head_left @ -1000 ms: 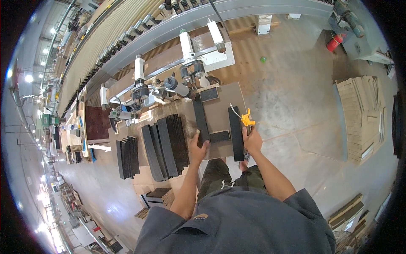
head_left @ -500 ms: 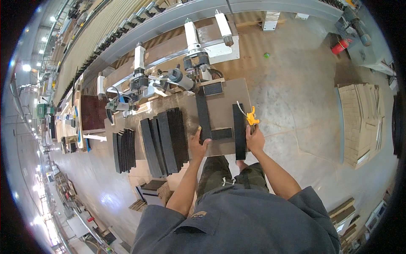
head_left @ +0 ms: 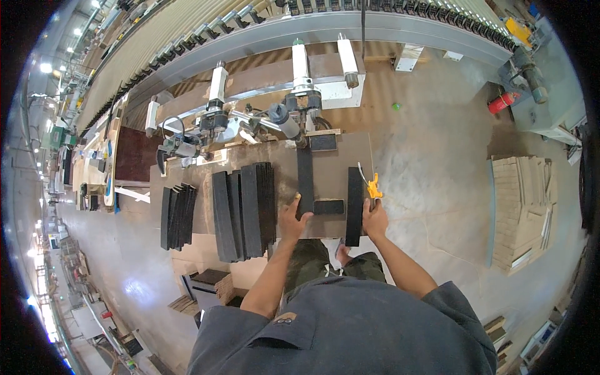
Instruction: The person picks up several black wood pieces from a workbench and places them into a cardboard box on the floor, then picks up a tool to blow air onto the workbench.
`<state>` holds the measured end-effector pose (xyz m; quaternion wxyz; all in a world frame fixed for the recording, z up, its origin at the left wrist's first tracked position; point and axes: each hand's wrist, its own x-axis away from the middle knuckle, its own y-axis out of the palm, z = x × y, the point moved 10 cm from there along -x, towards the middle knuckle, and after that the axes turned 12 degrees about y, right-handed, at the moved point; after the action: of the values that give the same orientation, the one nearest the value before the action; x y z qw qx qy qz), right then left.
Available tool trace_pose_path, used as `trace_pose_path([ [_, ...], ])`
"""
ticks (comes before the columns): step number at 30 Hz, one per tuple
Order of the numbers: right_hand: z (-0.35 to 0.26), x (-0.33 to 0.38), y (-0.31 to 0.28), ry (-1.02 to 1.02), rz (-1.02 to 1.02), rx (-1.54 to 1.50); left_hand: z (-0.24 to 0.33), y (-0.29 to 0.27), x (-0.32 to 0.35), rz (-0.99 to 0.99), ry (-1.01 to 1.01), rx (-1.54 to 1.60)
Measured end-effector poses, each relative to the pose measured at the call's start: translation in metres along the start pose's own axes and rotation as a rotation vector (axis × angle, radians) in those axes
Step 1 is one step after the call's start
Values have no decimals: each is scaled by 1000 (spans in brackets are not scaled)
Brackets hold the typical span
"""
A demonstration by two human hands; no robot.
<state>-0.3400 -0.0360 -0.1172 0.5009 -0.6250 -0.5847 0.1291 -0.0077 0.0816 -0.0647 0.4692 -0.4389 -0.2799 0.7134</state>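
My left hand (head_left: 292, 219) grips the near end of a long black board strip (head_left: 305, 172), with its thumb spread at the end and a fingertip along the left edge. The strip lies on a brown panel (head_left: 337, 165). A short black block (head_left: 329, 207) sits just right of it, and a second short block (head_left: 324, 142) lies near the far end. Another long black strip (head_left: 354, 206) is at the panel's right side, with my right hand (head_left: 375, 219) closed on its right edge. Beyond those fingers is a yellow trigger-like piece (head_left: 374, 186) with a pale curved tube; whether they touch it is unclear.
Stacked black strips (head_left: 256, 206) and a smaller stack (head_left: 177, 215) stand on the left. A machine with motor heads (head_left: 284, 119) runs along the far side. On the floor at right is a pile of tan boards (head_left: 522, 212); a red fire extinguisher (head_left: 502, 102) stands farther back.
The whole view has shifted, so the bench sits slightly lower in it. Both hands stay at their strips, and the right strip appears a little closer to the short block.
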Motion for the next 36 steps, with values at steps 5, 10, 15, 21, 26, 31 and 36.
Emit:
trace_pose_path([
  [5, -7, 3, -6, -10, 44, 13, -1, -2, -3, 24, -12, 49],
  [10, -4, 4, -4, 19, 14, 46, -3, 1, 1, 27, 10, 46],
  [15, -6, 6, -11, 14, 62, 18, -4, 9, 2, -35, -7, 32],
  [21, -10, 3, -10, 1, 38, 24, -9, 10, 3, 35, 26, 45],
  [26, -1, 3, -5, 14, 76, 82, -8, 9, 5, 9, -1, 68],
  [31, -5, 7, -5, 33, 98, 75, -6, 5, -1, -39, -67, 126],
  [36, -6, 11, -11, 16, 55, 35, 27, -9, -44, -65, -148, -52],
])
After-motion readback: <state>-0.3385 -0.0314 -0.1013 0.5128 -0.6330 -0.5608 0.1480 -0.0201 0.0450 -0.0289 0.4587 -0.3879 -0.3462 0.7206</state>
